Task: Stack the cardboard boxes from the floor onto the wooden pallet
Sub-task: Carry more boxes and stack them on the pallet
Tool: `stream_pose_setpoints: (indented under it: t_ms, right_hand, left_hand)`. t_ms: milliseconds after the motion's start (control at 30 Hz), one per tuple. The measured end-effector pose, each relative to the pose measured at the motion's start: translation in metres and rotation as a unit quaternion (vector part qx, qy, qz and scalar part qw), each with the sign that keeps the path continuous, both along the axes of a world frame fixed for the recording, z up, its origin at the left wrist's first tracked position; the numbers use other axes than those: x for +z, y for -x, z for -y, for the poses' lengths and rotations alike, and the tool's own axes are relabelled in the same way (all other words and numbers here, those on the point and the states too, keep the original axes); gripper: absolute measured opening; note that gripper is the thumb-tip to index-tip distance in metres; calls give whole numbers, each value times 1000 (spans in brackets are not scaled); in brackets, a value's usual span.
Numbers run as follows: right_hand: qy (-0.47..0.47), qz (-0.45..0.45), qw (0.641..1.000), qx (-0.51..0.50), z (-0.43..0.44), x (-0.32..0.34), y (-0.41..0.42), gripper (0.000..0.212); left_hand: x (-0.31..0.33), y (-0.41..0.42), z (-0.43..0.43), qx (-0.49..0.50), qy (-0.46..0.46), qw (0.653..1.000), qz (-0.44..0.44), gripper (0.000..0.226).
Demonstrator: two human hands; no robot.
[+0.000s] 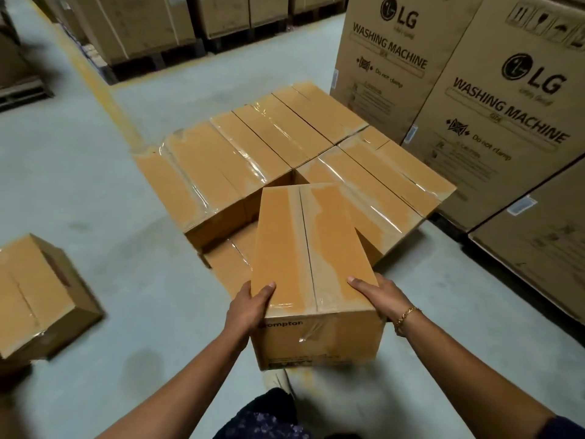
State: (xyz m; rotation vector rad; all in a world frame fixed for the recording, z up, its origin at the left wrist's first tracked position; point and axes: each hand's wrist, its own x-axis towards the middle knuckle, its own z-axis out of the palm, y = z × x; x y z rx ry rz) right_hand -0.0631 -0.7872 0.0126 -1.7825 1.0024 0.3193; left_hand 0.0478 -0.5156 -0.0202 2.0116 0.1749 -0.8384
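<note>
Closest to me, low in the head view, my two forearms reach forward and carry a long cardboard box [313,264] in the air. My left hand [250,307] is clamped on its near left corner, thumb on the taped top and fingers down the side. My right hand [378,294] grips the near right corner the same way, thumb on top, with a gold bracelet [406,315] at the wrist. The box is tilted, its far end pointing at the stack ahead, and the near face carries printed lettering I can read only in part.

On the grey floor [142,280] to my left sits another box [41,296], well apart from the one I hold, its edges blurred.

Just beyond the held box stands the stack of boxes [285,134], taped tops shining, two rows side by side. The near left part has a gap where a lower box [229,264] shows. I cannot see the pallet beneath them.

Right of the stack rise tall washing machine cartons [493,99]. Farther back, across the floor, more large cartons [139,23] stand on dark pallets.
</note>
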Motion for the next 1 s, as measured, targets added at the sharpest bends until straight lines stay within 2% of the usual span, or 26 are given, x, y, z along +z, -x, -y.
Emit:
stream_pose_setpoints:
  t_ms: [67,267,433,533,600,667,767,867,1000]
  right_hand:
    - [-5,-11,1000,22,25,-9,-8,44]
    - [-39,-43,994,91,93,-28,-27,46]
    - [-69,-67,979,179,159,-41,-36,43]
    - [-77,-109,955,265,202,-58,-35,60]
    - [-85,-134,942,296,229,-76,-33,72]
    - [-86,-139,937,310,250,-88,-28,75]
    - [-81,-130,935,321,278,-107,-22,76]
    - [-79,-124,936,319,299,-135,-18,79]
    - [-89,-104,935,327,315,-170,-19,66]
  left_hand:
    - [-9,2,18,15,-7,1000,-12,109]
    - [-29,21,71,81,-23,996,-32,115]
    - [-39,53,132,141,-49,988,-27,104]
    - [-48,80,173,174,-70,982,-16,103]
    - [-60,93,197,193,-78,978,-10,94]
    - [-72,105,218,206,-69,976,-10,88]
    - [-92,120,247,211,-47,976,-14,88]
    - [-115,133,267,229,-62,970,-45,91]
    - [-143,141,286,245,-40,967,-58,91]
